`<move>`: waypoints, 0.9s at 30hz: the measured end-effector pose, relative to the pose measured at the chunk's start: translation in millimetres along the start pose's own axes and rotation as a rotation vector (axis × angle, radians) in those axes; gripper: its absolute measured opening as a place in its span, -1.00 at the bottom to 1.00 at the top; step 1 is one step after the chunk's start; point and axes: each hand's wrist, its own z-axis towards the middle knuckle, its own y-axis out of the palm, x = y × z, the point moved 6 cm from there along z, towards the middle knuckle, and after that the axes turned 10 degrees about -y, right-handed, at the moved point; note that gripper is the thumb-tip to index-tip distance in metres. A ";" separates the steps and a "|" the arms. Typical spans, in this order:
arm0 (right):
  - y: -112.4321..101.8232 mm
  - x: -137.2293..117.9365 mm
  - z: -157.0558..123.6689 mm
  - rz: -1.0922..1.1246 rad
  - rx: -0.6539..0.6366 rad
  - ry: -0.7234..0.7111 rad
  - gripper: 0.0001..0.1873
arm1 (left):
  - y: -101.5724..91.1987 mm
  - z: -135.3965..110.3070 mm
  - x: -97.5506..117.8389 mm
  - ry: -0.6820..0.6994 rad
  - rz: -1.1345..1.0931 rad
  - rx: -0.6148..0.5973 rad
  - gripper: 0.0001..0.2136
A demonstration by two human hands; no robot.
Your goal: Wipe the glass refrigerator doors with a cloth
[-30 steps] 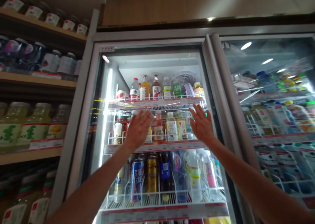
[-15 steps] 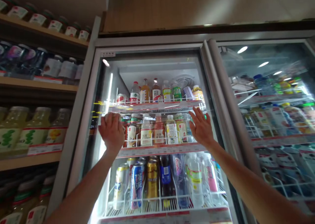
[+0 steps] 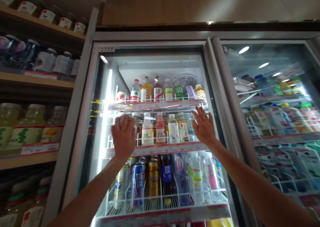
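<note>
In front of the glass door (image 3: pixel 160 62) of a drinks fridge, both my arms reach up. My left hand (image 3: pixel 123 137) is at the left side of the pane, level with the middle shelf. Motion smears its fingers, and a pale patch shows near their tips; what it is I cannot make out. Toward the right side of the pane, my right hand (image 3: pixel 203 125) is open with its fingers spread and appears to hold nothing. Behind the pane stand a pink bottle (image 3: pixel 160 130), a tea bottle (image 3: pixel 173 130) and a blue can (image 3: pixel 138 183).
At the left, wooden shelves (image 3: pixel 37 82) carry rows of bottles and jars. A second glass fridge door (image 3: pixel 270 80) stands to the right, past a metal door frame (image 3: pixel 220 87). Wood panelling (image 3: pixel 162 7) runs above both doors.
My left hand has moved to the right across the pane and is now blurred. The right hand stays about where it was, still spread. The view has shifted slightly.
</note>
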 end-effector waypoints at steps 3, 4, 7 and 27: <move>0.1 0.4 -1.0 -0.004 -0.006 -0.003 -0.53 | 4.2 -9.3 10.7 0.203 -0.014 -0.099 -0.63; 0.2 0.4 -1.3 -0.004 -0.005 -0.003 -0.53 | 1.1 -8.5 4.5 0.189 -0.003 -0.068 -0.64; 1.2 0.1 -1.2 0.004 -0.003 0.004 -0.53 | -13.6 -1.3 -27.1 -0.074 0.061 0.125 -0.62; -2.0 -3.1 -12.7 -0.018 -0.030 -0.015 -0.52 | -0.2 -57.9 10.4 0.233 0.014 -0.103 -0.62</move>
